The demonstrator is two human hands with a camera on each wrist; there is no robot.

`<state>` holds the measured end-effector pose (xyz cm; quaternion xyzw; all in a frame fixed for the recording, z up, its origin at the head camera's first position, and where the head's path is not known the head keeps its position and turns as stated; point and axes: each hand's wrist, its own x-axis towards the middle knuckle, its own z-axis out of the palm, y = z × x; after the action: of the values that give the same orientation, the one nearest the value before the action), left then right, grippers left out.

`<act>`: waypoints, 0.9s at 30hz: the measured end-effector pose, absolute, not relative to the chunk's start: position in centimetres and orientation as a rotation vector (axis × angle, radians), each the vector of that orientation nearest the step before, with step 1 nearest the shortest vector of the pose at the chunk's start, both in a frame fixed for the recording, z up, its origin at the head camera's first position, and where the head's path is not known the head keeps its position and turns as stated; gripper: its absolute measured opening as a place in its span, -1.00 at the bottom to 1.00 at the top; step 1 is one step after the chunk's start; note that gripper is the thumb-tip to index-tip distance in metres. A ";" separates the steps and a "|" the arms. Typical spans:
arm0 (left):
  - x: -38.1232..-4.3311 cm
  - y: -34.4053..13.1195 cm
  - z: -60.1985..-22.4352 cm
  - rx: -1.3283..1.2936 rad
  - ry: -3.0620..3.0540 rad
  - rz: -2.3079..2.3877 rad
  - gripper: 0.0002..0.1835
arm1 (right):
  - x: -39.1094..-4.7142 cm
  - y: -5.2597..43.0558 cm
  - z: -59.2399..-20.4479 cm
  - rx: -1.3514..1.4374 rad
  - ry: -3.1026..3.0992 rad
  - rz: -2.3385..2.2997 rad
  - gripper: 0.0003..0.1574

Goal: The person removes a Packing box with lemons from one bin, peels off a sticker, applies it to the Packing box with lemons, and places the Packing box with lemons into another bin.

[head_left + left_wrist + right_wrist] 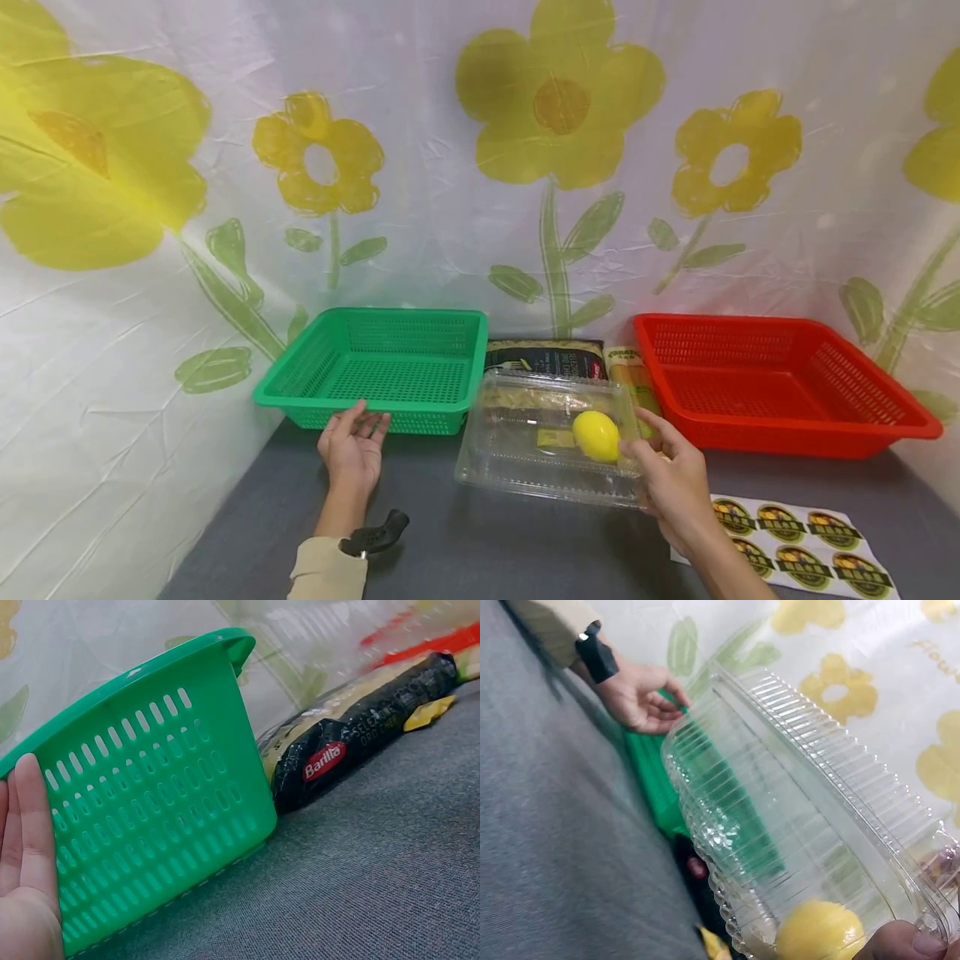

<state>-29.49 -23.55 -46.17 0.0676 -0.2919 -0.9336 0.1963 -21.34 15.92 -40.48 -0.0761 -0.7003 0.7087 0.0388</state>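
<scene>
Clamped on a clear plastic container point(543, 462) mid-frame, the right hand point(673, 475) is holding it, seemingly not yet placed, while the left hand point(352, 447), unclenched, is touching the green basket point(423, 419).

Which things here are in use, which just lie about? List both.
In use, it seems:
clear container, in the right fingers
yellow lemon
green basket, at the left fingers

Lying about, probably:
red basket
Barilla packet
second packet
sheet of logos

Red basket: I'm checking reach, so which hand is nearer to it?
Right. The right hand, gripping the clear container, is by the near left corner of the red basket; the left hand is farther off, at the front of the green basket.
</scene>
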 end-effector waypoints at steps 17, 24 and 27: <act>-29.7 -23.3 -46.0 0.182 -0.804 -2.620 -0.77 | -20.2 16.5 -43.4 -0.245 -2.173 2.161 -0.22; -29.5 -23.6 -46.2 0.214 -0.787 -2.647 -0.77 | -20.2 16.3 -44.6 -0.222 -2.214 2.140 -0.19; -29.4 -23.7 -46.2 0.226 -0.788 -2.657 -0.78 | -20.2 16.2 -45.0 -0.219 -2.223 2.118 -0.20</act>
<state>-29.38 -23.69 -46.15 0.0801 -0.2788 -0.9400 0.1793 -20.17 16.22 -45.00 -0.0713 -0.7219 0.6876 0.0318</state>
